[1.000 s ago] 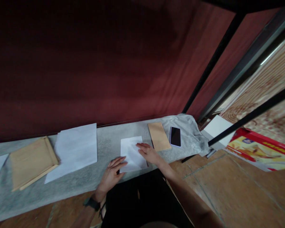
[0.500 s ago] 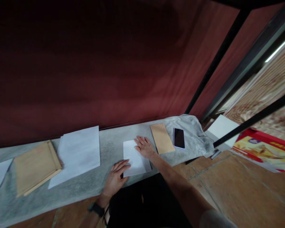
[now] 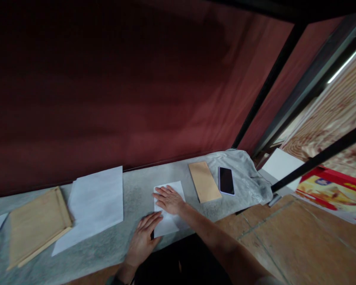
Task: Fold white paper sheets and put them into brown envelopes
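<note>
A folded white sheet of paper [image 3: 169, 225] lies on the grey cloth in front of me. My right hand [image 3: 169, 199] is flat on its upper part, fingers stretched out. At the paper's left edge rests my left hand [image 3: 144, 236], its fingertips touching the edge and its thumb held apart from the fingers. To the right of the paper lies a tan envelope [image 3: 204, 182], and beyond that a phone [image 3: 226, 181] with a dark screen.
A grey cloth [image 3: 139, 186] covers the long bench against a dark red curtain [image 3: 154, 114]. Larger white sheets [image 3: 97, 202] lie to the left, near a stack of brown envelopes [image 3: 37, 225]. Black poles [image 3: 268, 87] and a red-and-yellow box [image 3: 335, 190] are on the right.
My right hand has slid left across the paper, from its upper right corner to its upper left part. My left hand stays at the left edge. The view has tilted up slightly.
</note>
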Tool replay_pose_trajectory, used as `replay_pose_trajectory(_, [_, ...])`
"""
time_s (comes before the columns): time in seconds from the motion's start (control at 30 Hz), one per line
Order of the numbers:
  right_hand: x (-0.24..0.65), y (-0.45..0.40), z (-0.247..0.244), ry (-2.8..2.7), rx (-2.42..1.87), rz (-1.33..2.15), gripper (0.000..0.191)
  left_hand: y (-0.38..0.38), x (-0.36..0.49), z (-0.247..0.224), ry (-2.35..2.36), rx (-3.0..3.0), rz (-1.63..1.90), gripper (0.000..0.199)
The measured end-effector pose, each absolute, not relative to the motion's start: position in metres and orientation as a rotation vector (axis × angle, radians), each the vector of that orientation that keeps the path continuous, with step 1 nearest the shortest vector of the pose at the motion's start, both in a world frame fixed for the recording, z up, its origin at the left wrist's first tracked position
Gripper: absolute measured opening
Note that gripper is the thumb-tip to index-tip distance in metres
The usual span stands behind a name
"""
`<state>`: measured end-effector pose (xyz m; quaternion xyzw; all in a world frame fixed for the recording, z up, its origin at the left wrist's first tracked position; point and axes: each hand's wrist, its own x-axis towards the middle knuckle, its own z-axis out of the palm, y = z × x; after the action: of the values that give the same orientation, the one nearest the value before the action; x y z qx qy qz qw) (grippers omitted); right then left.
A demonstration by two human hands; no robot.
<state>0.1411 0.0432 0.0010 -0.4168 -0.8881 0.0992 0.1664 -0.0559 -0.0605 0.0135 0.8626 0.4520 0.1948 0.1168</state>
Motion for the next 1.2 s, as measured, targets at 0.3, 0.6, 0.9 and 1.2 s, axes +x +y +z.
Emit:
replay_pose_trajectory(0.3, [0.173, 0.062, 0.012, -2.376, -1.511, 0.234, 0.047, -0.061, -0.055, 0.017, 1.333, 2.481, 0.535, 0.060])
replay_pose_trajectory(0.6, [0.207, -0.030, 0.000, -2.348, -1.505, 0.113, 0.049, -0.062, -0.055, 0.016, 1.299, 2.529, 0.515, 0.053])
replay_pose_trajectory(0.9, [0.219, -0.055, 0.009, -2.381, -1.518, 0.100, 0.047, -0.078, -0.052, 0.020, 1.307, 2.587, 0.449, 0.051])
replay_pose_trajectory(1.2, [0.218, -0.056, 0.007, -2.386, -1.523, 0.090, 0.048, -0.071, 0.029, 0.018, 1.568, 2.486, 0.541, 0.058])
